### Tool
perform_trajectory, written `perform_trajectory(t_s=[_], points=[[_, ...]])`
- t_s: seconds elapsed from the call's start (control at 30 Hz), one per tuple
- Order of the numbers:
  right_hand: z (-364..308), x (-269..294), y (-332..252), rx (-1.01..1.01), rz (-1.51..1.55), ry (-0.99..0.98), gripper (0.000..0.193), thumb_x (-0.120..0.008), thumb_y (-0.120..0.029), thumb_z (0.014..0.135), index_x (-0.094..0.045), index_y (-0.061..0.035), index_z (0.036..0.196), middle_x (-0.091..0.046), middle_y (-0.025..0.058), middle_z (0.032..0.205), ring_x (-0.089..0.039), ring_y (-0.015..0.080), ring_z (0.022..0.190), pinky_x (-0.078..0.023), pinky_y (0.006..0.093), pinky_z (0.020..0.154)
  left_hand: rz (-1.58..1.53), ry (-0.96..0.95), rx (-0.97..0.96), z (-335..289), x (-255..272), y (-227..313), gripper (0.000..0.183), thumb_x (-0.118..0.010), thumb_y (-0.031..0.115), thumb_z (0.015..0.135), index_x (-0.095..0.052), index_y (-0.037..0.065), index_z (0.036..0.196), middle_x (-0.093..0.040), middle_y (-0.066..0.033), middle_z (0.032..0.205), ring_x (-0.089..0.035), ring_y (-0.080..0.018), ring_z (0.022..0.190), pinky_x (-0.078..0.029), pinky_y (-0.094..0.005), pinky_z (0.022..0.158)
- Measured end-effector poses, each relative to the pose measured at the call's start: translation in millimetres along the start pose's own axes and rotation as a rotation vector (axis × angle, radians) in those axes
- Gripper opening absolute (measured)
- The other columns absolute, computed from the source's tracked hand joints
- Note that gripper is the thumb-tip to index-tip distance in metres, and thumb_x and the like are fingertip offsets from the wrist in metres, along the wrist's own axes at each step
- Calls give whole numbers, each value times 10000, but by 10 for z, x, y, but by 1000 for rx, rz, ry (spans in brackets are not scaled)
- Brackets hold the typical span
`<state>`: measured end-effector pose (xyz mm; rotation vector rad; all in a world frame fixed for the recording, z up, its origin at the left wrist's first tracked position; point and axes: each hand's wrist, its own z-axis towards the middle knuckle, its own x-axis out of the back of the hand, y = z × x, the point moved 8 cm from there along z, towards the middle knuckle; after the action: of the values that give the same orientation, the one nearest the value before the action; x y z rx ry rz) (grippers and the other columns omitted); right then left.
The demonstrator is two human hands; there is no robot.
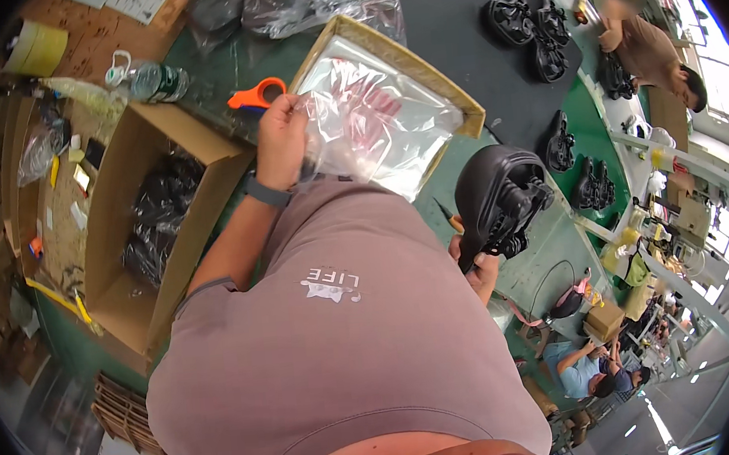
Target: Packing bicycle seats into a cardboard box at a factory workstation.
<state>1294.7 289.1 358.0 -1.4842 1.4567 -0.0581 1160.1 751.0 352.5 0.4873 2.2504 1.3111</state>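
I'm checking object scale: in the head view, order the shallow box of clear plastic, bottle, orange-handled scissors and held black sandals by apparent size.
1. Shallow box
2. Black sandals, perhaps enlarged by nearness
3. Plastic bottle
4. Orange-handled scissors

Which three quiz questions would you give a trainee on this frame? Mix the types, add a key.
1. True or false: the right hand holds a bottle.
2. Pick one: what does the left hand hold? A) a pen B) clear plastic C) a cup
3. Fill in: the large open carton stands on the ___ side of the picture.

Key:
1. False; it holds black footwear.
2. B
3. left
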Motion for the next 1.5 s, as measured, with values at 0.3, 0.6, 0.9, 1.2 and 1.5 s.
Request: perform_trajectory(t_s=[0.3,0.6,0.9,1.2,1.5], points=[[636,-1836,614,-226,-157,-379,667,-908,-256,845,-633,25,1384,-707,152,1046,-697,298,861,-568,394,722,-273,-392,279,-819,-1026,-291,183,-656,115,1086,-711,141,1259,-631,45,891,-530,-58,644,-370,-258,517],[749,-1719,304,-123,27,-275,615,-881,-160,875,-601,10,1395,-707,155,1074,-709,324,868,-569,445,701,-214,-756,485,-808,-75,147,246,-616,182,1175,-731,-1,1292,-762,24,982,-648,-11,753,-517,-212,647],[810,-1856,-252,337,-1158,-166,666,-867,64,777,-641,-5,1399,-787,168,1177,-775,281,1042,-601,375,917,-246,-283,65,-37,-488,322,258,-626,239,1175,-794,44,1176,-700,62,862,-568,-25,705,-462,-233,654],[1117,-1730,-618,794,-1724,69,1002,-857,28,837,-399,-74,1723,-759,178,1411,-771,347,1172,-616,444,992,567,-804,-992,-326,-1913,1363,148,-703,169,1078,-792,55,1049,-771,-134,941,-759,-301,828,-597,-383,746],[2183,-167,-1332,227,-200,294,627,-813,-12,940,-571,-20,1518,-738,141,1348,-773,267,1132,-670,439,944,-208,-614,62,699,-2393,861,240,-640,261,1169,-689,52,1277,-642,48,861,-556,-45,700,-447,-247,607]])
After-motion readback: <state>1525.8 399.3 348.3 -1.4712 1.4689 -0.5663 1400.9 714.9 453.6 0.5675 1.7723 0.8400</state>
